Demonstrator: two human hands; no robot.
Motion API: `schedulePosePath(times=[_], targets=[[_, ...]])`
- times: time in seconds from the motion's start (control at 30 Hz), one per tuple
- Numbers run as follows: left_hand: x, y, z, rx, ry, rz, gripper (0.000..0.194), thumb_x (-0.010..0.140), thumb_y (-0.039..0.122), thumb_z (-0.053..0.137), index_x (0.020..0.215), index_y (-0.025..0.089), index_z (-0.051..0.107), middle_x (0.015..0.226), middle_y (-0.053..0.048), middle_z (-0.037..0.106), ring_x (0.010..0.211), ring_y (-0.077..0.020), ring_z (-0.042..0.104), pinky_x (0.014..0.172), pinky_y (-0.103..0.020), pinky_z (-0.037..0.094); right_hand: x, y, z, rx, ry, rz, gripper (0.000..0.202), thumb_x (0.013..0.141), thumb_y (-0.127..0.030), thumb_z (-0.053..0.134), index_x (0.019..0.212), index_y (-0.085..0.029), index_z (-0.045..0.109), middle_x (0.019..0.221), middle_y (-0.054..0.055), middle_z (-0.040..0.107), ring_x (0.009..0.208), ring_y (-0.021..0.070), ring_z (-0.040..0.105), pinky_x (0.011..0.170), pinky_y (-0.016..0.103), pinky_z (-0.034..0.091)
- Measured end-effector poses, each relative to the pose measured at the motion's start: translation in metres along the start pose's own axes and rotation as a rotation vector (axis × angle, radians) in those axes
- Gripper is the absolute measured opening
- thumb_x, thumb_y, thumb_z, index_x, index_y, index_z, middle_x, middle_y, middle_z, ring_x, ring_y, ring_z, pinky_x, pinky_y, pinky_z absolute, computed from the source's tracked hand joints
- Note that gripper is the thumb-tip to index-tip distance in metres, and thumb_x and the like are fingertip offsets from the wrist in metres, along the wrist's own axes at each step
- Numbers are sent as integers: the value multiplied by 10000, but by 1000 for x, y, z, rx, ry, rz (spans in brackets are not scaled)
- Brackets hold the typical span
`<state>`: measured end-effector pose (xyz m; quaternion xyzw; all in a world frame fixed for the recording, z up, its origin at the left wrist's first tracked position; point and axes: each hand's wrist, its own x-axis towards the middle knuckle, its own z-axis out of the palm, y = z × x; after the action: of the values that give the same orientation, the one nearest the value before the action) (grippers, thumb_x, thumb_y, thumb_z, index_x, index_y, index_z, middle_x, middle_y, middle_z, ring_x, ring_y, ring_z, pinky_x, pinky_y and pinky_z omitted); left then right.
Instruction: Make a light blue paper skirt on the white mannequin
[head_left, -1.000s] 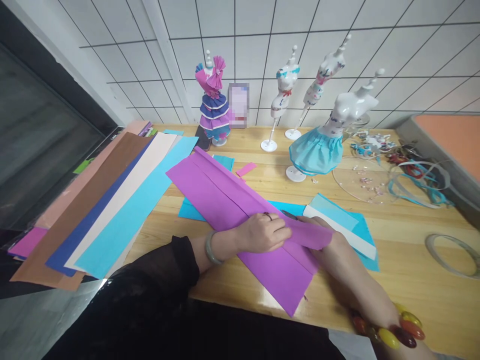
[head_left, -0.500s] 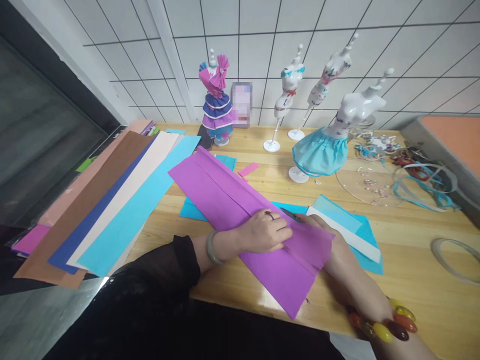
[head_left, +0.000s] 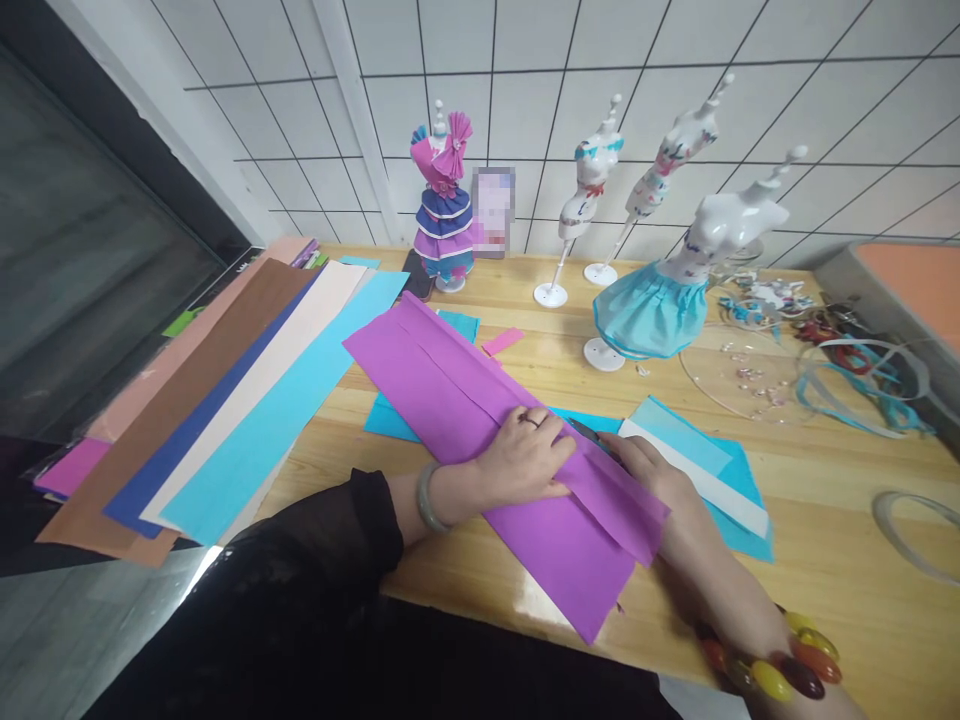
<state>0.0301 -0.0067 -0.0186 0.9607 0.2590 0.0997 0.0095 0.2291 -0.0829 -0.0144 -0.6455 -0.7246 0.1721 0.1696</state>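
Note:
A long sheet of purple crepe paper lies slantwise on the table in front of me, with a folded strip along its far edge. My left hand rests on the middle of the sheet, fingers bent and gripping the folded layer. At the far edge, my right hand is closed round what looks like scissors. Only a dark blade shows beside the fold; the handles are hidden by the hand and paper. A loose purple flap hangs over part of my right hand.
Brown, blue, cream and turquoise sheets lie at left. Behind stand a dressed mini mannequin and several others, one in a turquoise skirt. Turquoise pieces, beads and ribbons lie at right.
The purple flap by my right hand was blurred and more raised; now it lies lower and flatter. My left fingers have shifted slightly on the paper. The view has turned a little left.

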Motion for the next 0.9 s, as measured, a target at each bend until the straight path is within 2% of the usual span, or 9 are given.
schedulePosePath(times=[0.2,0.53,0.9], targets=[[0,0,-1,-7,10,-50,483,751,575,628,973,152,561,1065,-112,546,1067,-294,467,866,-411,371,0,2,0,-13,-2,-7,375,898,-249,427,1257,-215,530,1107,116,632,967,247,662,815,371,535],[-1,4,-4,29,-20,-85,524,742,598,635,1011,158,543,1074,-106,537,1083,-288,458,871,-405,375,1,-3,-3,10,0,33,392,875,-244,413,1228,-160,559,1106,137,635,975,263,658,790,378,541],[-3,5,-2,41,-14,-66,532,729,598,654,978,143,537,988,-102,534,989,-275,495,833,-388,412,0,4,0,56,-42,26,366,876,-245,417,1206,-192,565,1105,120,635,993,255,646,827,378,517]])
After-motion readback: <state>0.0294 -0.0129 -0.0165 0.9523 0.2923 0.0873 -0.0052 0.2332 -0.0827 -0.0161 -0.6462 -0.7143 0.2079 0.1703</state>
